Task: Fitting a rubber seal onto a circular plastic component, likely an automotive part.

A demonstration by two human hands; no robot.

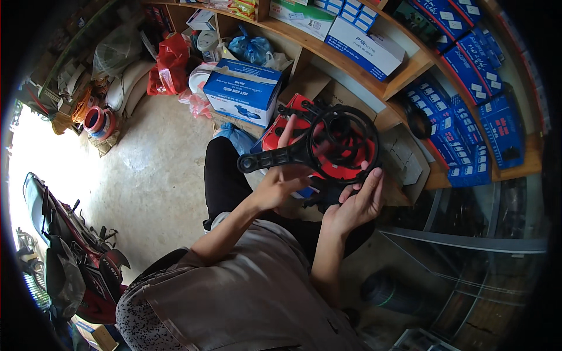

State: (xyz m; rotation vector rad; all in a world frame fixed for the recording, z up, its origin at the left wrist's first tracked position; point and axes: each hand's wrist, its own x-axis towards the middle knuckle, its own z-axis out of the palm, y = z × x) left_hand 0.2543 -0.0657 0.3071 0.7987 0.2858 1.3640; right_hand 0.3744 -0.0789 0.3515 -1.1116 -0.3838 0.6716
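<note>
Beside the shelves [407, 76], the right hand [354, 207] pinches a black ringed bracket [295, 153], the left hand [275, 190] beneath, its grip unclear; seemingly under inspection, the bracket wants steady turning.

Pale concrete floor [158, 164] is spreading across left and centre of frame. Motorbike [88, 263] is standing on it at lower left; red plastic bag [170, 64] and pale sacks [132, 82] are resting on it at upper left; dark cylinder [398, 292] is lying at lower right. Wooden shelf [298, 37] is curving along top and upper right, holding green-and-white box [301, 17], white-and-blue box [369, 50] and, farther right, blue packs [451, 126].
</note>
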